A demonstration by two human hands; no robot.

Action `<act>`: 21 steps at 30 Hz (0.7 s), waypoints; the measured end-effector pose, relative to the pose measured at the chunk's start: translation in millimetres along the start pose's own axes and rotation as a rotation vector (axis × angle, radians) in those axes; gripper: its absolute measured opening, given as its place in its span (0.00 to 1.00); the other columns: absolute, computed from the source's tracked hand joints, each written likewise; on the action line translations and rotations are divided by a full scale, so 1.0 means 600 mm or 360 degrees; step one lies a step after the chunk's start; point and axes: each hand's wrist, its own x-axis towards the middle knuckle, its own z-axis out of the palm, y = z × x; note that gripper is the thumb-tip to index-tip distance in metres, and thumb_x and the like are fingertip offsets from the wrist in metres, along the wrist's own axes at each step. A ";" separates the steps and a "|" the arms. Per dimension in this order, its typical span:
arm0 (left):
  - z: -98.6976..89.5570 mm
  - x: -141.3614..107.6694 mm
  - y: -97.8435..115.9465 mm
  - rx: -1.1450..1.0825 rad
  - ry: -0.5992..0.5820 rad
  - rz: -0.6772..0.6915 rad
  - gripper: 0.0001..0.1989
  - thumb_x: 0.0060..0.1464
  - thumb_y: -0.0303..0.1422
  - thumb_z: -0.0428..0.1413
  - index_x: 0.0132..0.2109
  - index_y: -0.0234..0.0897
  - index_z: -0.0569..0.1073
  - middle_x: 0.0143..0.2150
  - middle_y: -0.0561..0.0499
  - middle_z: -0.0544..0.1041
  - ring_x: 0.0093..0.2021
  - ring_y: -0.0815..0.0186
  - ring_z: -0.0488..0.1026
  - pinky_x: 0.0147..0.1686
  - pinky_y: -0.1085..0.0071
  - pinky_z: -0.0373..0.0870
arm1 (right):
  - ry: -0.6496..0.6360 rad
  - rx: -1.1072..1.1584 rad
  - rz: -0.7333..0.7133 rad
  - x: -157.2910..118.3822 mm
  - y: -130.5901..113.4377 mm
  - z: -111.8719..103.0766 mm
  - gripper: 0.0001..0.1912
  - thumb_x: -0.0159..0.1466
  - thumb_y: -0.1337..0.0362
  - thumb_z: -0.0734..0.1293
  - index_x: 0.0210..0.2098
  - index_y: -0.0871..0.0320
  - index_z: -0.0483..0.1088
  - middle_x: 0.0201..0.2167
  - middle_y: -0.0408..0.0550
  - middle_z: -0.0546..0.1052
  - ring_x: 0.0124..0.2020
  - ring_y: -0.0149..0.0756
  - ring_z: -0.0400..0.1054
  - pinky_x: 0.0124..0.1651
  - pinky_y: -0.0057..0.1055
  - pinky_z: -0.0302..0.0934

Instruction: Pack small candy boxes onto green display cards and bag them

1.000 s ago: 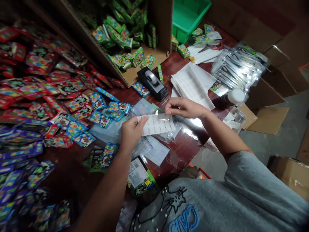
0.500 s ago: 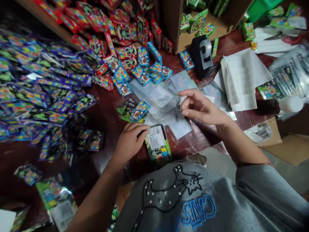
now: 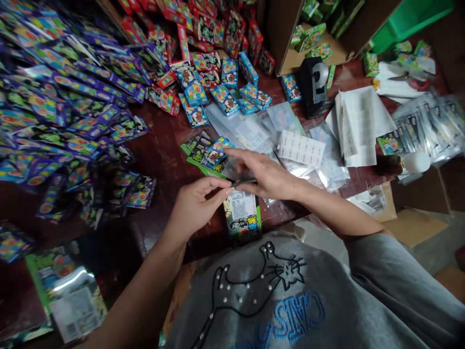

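A green and black printed packet (image 3: pixel 242 213) with a white label lies at the table's front edge. At its top end my left hand (image 3: pixel 198 206) pinches the packet's edge between thumb and fingertips. My right hand (image 3: pixel 267 177) is beside it, thumb and fingers closed at the same top edge; what lies between them is too small to make out. Just behind the hands, a small blue box (image 3: pixel 219 150) rests on dark and green cards (image 3: pixel 199 148). A white sheet of printed stickers (image 3: pixel 301 148) lies to the right on clear bags.
Heaped purple packets (image 3: pixel 72 111) cover the left. Red boxes (image 3: pixel 210 29) and blue boxes (image 3: pixel 223 99) lie behind. A black tape dispenser (image 3: pixel 312 89), papers (image 3: pixel 356 126), a white-capped bottle (image 3: pixel 416 162) and bagged packets (image 3: pixel 425 128) are on the right.
My right hand has moved left and down to the packet's top edge, next to my left hand. The sticker sheet now shows fully where my right hand was. The view has shifted.
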 end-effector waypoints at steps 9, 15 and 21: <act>0.002 0.014 0.001 -0.0073 -0.0086 0.0074 0.20 0.49 0.48 0.73 0.35 0.39 0.77 0.40 0.46 0.86 0.41 0.60 0.85 0.44 0.64 0.82 | 0.0071 -0.0243 0.0122 -0.030 -0.023 0.041 0.38 0.79 0.61 0.63 0.83 0.47 0.45 0.51 0.48 0.85 0.52 0.51 0.69 0.65 0.54 0.53; -0.054 0.002 -0.002 -0.0087 0.0339 -0.0023 0.23 0.45 0.44 0.77 0.40 0.41 0.75 0.40 0.50 0.86 0.43 0.61 0.84 0.45 0.64 0.82 | 0.0559 0.0247 0.0209 -0.067 -0.008 -0.005 0.40 0.78 0.53 0.64 0.83 0.44 0.40 0.69 0.55 0.72 0.64 0.51 0.67 0.72 0.58 0.57; -0.050 -0.057 -0.019 -0.0455 0.0933 -0.0046 0.30 0.55 0.41 0.71 0.63 0.62 0.72 0.58 0.57 0.82 0.62 0.55 0.78 0.49 0.57 0.84 | 0.0904 0.0944 0.0540 -0.112 0.015 0.057 0.54 0.68 0.42 0.75 0.79 0.38 0.38 0.69 0.57 0.62 0.58 0.45 0.71 0.62 0.50 0.72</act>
